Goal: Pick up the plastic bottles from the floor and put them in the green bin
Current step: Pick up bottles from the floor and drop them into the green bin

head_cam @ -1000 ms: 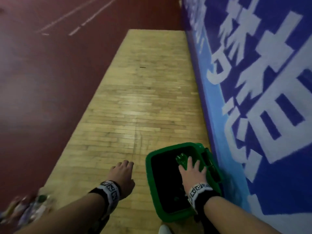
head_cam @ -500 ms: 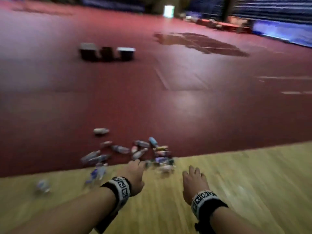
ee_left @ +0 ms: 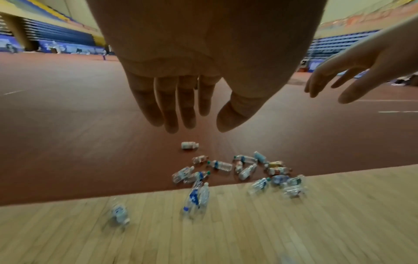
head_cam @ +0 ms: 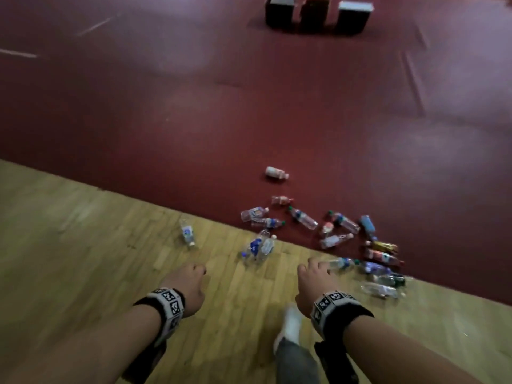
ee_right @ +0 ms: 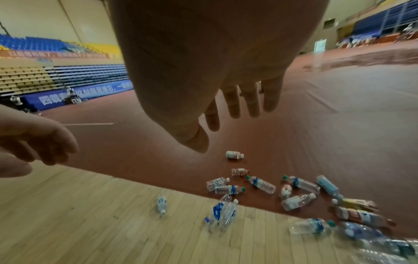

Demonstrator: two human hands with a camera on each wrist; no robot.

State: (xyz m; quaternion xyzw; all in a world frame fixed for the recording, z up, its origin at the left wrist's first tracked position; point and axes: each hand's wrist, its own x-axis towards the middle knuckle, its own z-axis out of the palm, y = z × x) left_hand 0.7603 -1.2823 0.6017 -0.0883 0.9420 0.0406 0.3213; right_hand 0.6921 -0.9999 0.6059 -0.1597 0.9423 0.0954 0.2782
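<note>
head view: both arms reach forward and down over the wooden floor [head_cam: 83,245], and i take the pair of bottles [head_cam: 259,246] lying side by side on the boards as my landmark. going left to right: well left of the pair a single bottle [head_cam: 187,233] lies alone on the wood. the left hand [head_cam: 185,284] hangs nearer the person than the pair and a little left of it, holding nothing; in the left wrist view its fingers [ee_left: 167,105] hang straight and loose, thumb apart. right of the pair the right hand [head_cam: 313,281] hovers, also holding nothing, its fingers [ee_right: 251,101] spread and relaxed, above no bottle in particular yet. beyond and right of the pair, the main scatter of bottles [head_cam: 332,234] lies on the red floor [head_cam: 194,120], with the farthest, a white bottle [head_cam: 275,172], set apart behind them; a few more spill back onto the wood at the far right. the green bin is not in sight in any view.

these look like empty, thin-walled plastic bottles, so i judge them very light, easily dented and apt to roll or skitter if nudged on the smooth floor. taking one round the middle of its body, from above, seems safest; the capped neck is stiffer and would do for pinching a second one. the pair on the boards looks the nearest pick.
</note>
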